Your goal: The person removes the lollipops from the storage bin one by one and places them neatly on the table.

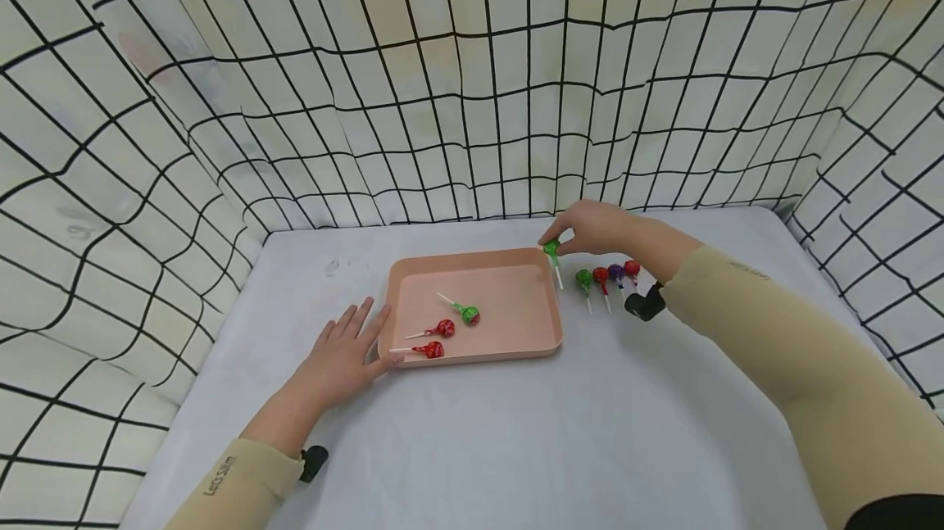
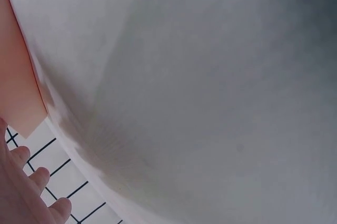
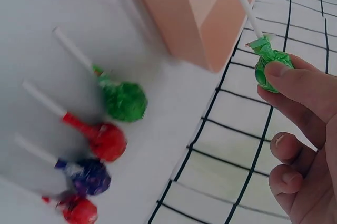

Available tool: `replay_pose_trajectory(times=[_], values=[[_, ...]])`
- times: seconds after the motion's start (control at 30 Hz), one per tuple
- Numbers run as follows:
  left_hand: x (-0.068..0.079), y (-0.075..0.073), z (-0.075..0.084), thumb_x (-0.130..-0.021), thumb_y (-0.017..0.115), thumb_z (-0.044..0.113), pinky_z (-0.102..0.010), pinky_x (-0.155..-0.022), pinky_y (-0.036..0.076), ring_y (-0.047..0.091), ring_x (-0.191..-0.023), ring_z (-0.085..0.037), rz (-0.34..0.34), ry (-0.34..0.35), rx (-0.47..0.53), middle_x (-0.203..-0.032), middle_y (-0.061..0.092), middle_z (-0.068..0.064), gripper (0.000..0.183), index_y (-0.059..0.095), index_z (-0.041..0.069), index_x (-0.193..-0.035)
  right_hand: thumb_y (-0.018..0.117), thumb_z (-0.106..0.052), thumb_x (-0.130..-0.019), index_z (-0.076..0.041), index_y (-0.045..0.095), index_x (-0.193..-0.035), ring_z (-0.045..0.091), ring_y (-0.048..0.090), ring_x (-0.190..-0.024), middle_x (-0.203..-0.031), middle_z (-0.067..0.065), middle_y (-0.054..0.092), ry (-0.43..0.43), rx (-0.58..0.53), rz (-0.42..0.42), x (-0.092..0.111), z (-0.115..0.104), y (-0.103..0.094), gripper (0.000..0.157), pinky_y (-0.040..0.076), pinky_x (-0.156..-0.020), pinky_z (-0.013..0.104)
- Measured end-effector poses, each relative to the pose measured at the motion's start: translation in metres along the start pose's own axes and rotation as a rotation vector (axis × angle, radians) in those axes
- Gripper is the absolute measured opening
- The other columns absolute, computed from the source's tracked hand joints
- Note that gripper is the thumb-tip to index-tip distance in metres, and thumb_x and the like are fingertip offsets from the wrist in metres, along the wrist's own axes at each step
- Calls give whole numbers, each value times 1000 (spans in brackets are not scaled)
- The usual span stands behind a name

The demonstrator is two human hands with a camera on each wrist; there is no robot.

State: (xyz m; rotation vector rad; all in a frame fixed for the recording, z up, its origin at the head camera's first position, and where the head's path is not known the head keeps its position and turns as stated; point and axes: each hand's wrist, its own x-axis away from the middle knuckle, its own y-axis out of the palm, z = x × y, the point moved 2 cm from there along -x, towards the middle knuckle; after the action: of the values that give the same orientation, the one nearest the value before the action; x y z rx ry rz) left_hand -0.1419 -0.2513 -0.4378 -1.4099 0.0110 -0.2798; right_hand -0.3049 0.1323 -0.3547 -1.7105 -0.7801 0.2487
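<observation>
While your right hand (image 1: 590,227) reaches the tray's 2 o'clock corner, its grip pinches a green-wrapped lollipop (image 1: 551,248) by the candy end, the stick pointing to about 6 o'clock. Your left hand (image 1: 341,360) lies at the tray's 8 o'clock, its grip empty, fingers straight and spread, thumb at the corner. Inside the shallow pink tray (image 1: 509,296) you have a second green lollipop (image 1: 469,315) near the middle and two red lollipops (image 1: 446,328) toward 8 o'clock. Just beyond the 3 o'clock rim, a row of four lollipops (image 1: 601,275) rests on the table: green, red, purple, red from the tray outward. The table (image 1: 501,448) is white, with soft shadows near your arms. Around you, white walls (image 1: 509,63) ruled with a wavy black grid rise at 12 o'clock behind the table and at 10 and 2 o'clock beside it.
</observation>
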Motion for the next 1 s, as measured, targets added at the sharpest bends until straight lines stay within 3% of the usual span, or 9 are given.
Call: replay_pose_trajectory(times=[0.27,0.5,0.77,1.0], values=[[-1,0,0,-92,54,63,-64,-117,10,10,-149,-44,3,7,0,-164,12,-19,89,21,15,-159,70,-24,-93,-26,73,-123,22,61,-101,-124,1,68,68,5,20,29,38,1,30,53,-85,42],[0,0,0,-92,51,66,-64,-117,10,11,-148,-44,14,16,-3,-164,12,-20,90,21,15,-159,70,-20,-93,-22,73,-123,32,57,-121,-126,5,67,118,19,38,58,72,4,30,51,-94,50],[1,0,1,-92,51,66,-65,-116,11,11,-148,-45,16,17,-13,-163,13,-21,90,23,13,-159,70,-18,-93,-18,73,-122,37,53,-124,-126,11,67,157,-14,65,77,103,10,29,47,-99,55],[0,0,2,-92,50,68,-65,-116,10,11,-148,-45,21,24,-13,-163,13,-20,91,22,13,-159,70,-15,-93,-17,72,-123,40,52,-123,-127,16,65,200,-18,40,85,119,17,31,46,-99,58]])
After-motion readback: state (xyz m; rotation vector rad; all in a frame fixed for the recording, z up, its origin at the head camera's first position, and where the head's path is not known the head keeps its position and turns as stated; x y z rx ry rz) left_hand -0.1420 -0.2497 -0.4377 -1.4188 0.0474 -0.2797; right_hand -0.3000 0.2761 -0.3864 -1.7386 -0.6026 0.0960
